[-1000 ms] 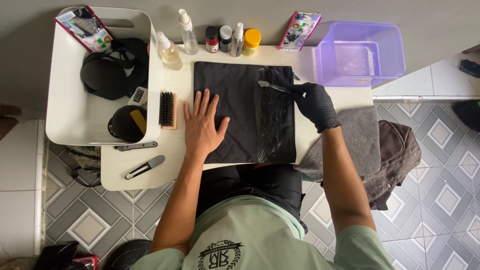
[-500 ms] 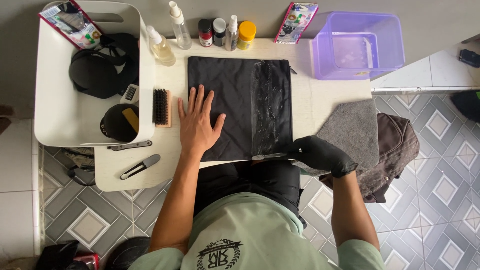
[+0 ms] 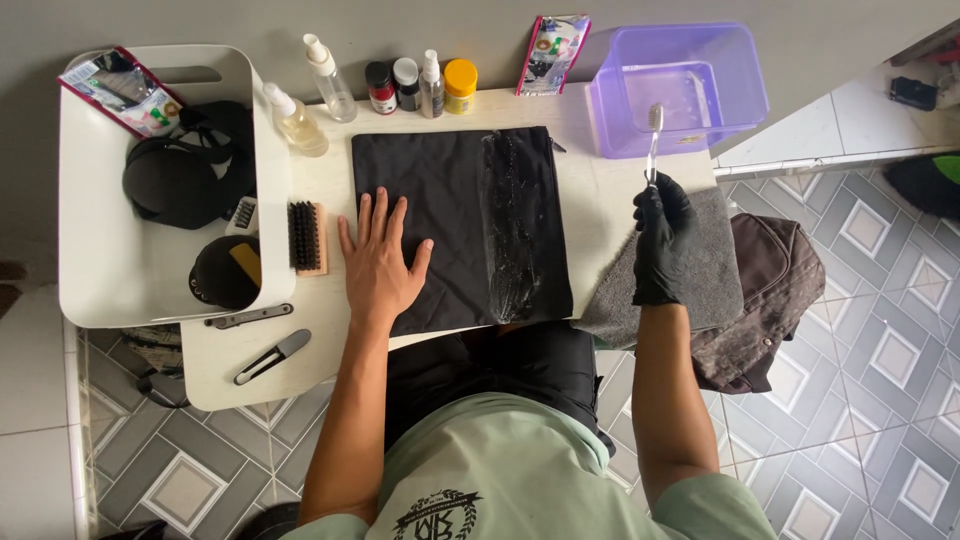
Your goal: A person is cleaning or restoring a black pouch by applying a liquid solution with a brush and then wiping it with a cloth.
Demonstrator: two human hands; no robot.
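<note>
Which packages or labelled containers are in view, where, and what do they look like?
Foil sachet: lies in the white bin's back left corner, flat, red-edged, multicoloured print.
Second sachet: leans on the wall left of the purple tub, same kind.
Small bottles: row at the table's back edge; red-labelled dark one, white-capped one, slim sprayer.
Yellow jar: right end of that row, round.

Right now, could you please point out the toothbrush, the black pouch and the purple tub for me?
toothbrush (image 3: 653,140), head view, on its pale handle above the gloved right hand (image 3: 664,240).
black pouch (image 3: 440,190), head view, on its dry left half.
purple tub (image 3: 745,75), head view, on its right wall.
</note>
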